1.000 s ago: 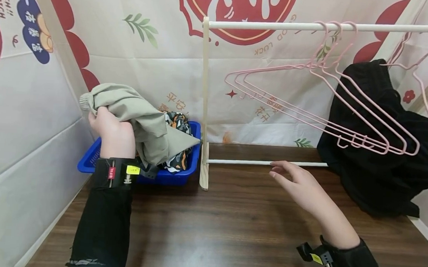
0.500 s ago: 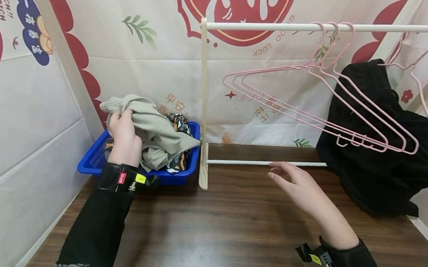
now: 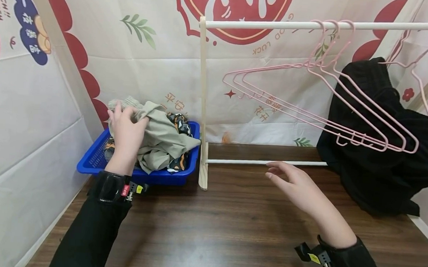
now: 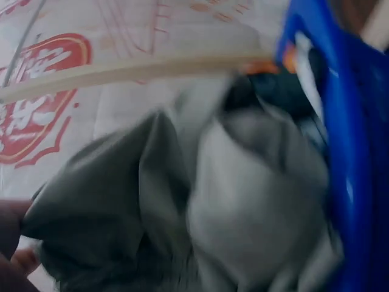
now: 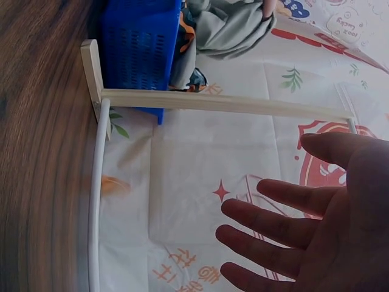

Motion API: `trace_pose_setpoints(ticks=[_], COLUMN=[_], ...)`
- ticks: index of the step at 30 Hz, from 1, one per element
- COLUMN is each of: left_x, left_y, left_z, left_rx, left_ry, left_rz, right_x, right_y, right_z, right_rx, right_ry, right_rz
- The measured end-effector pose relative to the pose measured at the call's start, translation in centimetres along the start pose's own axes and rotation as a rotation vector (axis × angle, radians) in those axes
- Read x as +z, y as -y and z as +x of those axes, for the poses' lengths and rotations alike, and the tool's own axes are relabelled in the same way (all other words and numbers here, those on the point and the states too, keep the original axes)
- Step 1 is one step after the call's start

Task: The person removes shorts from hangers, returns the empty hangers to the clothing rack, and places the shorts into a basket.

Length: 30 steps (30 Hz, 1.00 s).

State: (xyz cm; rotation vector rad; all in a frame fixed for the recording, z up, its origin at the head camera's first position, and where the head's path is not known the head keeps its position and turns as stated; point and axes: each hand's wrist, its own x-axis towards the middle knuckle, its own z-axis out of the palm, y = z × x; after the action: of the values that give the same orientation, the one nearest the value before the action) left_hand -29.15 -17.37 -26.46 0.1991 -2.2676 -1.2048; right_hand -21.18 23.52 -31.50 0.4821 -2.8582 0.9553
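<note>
A grey-green garment [image 3: 163, 133] with a ribbed edge lies bunched on top of a blue basket [image 3: 168, 178], over dark patterned cloth [image 3: 180, 123]. My left hand [image 3: 127, 133] is at the ribbed end, its fingers and thumb spread apart over the fabric. The left wrist view shows the garment's folds [image 4: 243, 201] blurred, with only bits of the fingers at the left edge. My right hand [image 3: 293, 182] hovers before the rack's white lower bar [image 3: 241, 162], holding nothing. In the right wrist view its fingers [image 5: 267, 222] are spread and nearly straight.
Several pink hangers [image 3: 320, 107] hang from the white top rail [image 3: 259, 25]. Black shorts or trousers [image 3: 372, 158] hang at the right. A wooden rack post [image 3: 202, 100] stands beside the basket. Printed cloth walls [image 3: 137, 73] enclose the brown wood-look surface [image 3: 212, 226].
My left hand has moved right and lowered the garment into the basket. Its fingers have spread from their earlier grip. The right hand has barely moved.
</note>
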Motion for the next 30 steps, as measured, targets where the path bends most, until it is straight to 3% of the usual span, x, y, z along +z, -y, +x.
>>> trace_pose_setpoints(ticks=[3,6,14,21,25,30], left_x=[0.2,0.5,1.7,2.7,2.9,3.2], left_y=[0.1,0.1,1.1,2.7,3.4,4.3], left_z=[-0.5,-0.8,-1.0,-0.8,-0.4,0.4], left_rx=[0.115,0.188,0.2,0.204,0.203,0.195], left_ry=[0.042,0.085,0.327,0.595,0.728,0.834], left_rz=[0.22,0.353,0.47,0.618,0.611,0.606], right_x=[0.2,0.5,1.1,1.8,2.0,2.0], right_y=[0.1,0.2,0.7,0.5,0.4,0.4], right_z=[0.2,0.3,1.0,1.6,1.9,2.0], right_rx=[-0.001,-0.001,-0.009,-0.027,-0.031,-0.036], right_ry=[0.004,0.015,0.035,0.049,0.057,0.061], right_rz=[-0.001,-0.005,-0.003,-0.01,-0.01,-0.017])
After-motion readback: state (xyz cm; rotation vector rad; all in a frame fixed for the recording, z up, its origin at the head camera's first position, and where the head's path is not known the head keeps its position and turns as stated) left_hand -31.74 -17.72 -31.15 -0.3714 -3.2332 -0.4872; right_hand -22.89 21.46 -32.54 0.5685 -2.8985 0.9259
